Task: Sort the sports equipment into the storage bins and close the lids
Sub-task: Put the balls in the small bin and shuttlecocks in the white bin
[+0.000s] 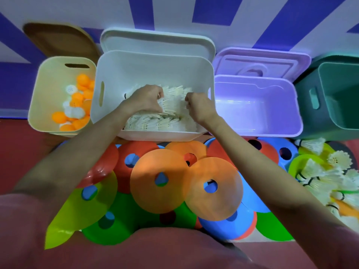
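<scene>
Left hand (pixel 144 99) fingers curled, pinching white feathered shuttlecocks (pixel 171 107) inside the white plastic storage bin (pixel 155 70) at 12 o'clock. Right hand (pixel 198 107) fingers also curled, gripping shuttlecocks just beside the left hand, same bin; which individual shuttlecock each holds cannot be told. Bin floor covered with shuttlecocks; white lid (pixel 157 40) stands behind it against the striped wall. Cream bin (pixel 48 90) at 10 o'clock holds orange and white table-tennis balls (pixel 77 101), brown lid (pixel 58 39) behind. Lilac plastic bin (pixel 258 105) at 1 o'clock, touching the white bin's right side, lilac lid (pixel 262 61) propped behind. Dark green bin (pixel 334 98) at 2 o'clock. Flat round marker discs (pixel 161 179) in orange, red, blue, green and yellow overlap on the floor at 6 o'clock under both forearms. Loose shuttlecock pile (pixel 326 177) at 4 o'clock, lying on discs.
</scene>
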